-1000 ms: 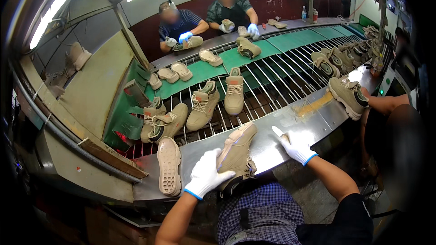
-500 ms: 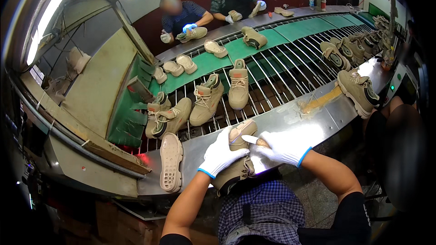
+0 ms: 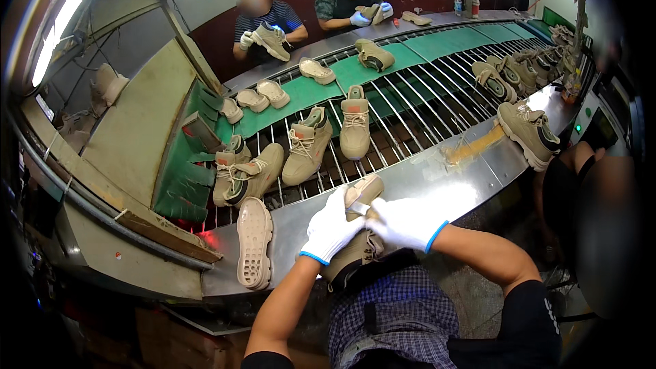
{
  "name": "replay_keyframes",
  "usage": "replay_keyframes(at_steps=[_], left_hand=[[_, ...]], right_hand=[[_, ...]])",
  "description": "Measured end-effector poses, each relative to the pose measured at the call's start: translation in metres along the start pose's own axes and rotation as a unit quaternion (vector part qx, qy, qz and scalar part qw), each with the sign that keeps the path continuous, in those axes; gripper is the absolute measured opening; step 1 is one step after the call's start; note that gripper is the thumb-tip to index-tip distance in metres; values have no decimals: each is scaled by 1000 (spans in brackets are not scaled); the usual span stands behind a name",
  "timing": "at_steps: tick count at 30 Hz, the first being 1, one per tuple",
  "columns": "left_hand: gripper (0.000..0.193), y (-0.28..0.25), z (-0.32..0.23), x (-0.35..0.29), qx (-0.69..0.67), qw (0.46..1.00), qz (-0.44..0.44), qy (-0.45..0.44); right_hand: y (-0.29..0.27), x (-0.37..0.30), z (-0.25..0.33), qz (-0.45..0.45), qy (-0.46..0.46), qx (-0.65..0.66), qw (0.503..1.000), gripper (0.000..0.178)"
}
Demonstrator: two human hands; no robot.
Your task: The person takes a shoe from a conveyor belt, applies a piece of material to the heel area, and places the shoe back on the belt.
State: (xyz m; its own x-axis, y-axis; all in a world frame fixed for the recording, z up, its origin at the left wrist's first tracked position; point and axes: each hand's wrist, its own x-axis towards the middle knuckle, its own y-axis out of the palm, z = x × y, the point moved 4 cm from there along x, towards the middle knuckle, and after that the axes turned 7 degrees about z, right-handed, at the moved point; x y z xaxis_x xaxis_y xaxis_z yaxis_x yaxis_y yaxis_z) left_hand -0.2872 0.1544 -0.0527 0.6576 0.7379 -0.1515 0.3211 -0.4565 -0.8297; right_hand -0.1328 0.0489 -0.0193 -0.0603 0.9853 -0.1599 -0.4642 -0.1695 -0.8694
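Observation:
A beige lace-up shoe (image 3: 348,260) lies on its side at the table's near edge, close to my body, its toe pointing away. My left hand (image 3: 331,230), in a white knit glove with a blue cuff, grips the shoe around its left side. In my gloved right hand (image 3: 406,221) is a short knife-like tool (image 3: 358,209) with a pale flat blade and a brownish handle. The blade touches or nearly touches the front of the shoe, near where its sole meets the upper. My fingers hide much of the handle. A loose beige sole (image 3: 254,246) rests left of my left hand.
Metal conveyor rods (image 3: 417,102) run beyond the steel ledge (image 3: 437,184), carrying several beige shoes (image 3: 355,126). Loose soles (image 3: 273,93) lie on a green strip. Another shoe (image 3: 527,135) stands on the ledge at right. Two people work with shoes across the conveyor; someone sits at right.
My right hand and the tool have moved left along the shoe's front, nearer my left hand. Across the conveyor, the left person has raised a shoe. The whole view has shifted slightly.

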Motion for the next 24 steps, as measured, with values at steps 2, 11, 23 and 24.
replay_keyframes(at_steps=[2,11,23,24], left_hand=[[85,5,11,-2,29,999,-24,31],[96,1,7,-14,14,997,-15,75],[92,1,14,-11,41,991,-52,117],[92,0,16,-13,30,995,-29,93]], right_hand=[[-3,-10,30,39,-75,-23,996,42],[2,-10,-19,11,-16,24,1000,54],[-35,-55,61,-131,-190,26,973,34],[-30,-48,50,-118,-153,66,979,35]])
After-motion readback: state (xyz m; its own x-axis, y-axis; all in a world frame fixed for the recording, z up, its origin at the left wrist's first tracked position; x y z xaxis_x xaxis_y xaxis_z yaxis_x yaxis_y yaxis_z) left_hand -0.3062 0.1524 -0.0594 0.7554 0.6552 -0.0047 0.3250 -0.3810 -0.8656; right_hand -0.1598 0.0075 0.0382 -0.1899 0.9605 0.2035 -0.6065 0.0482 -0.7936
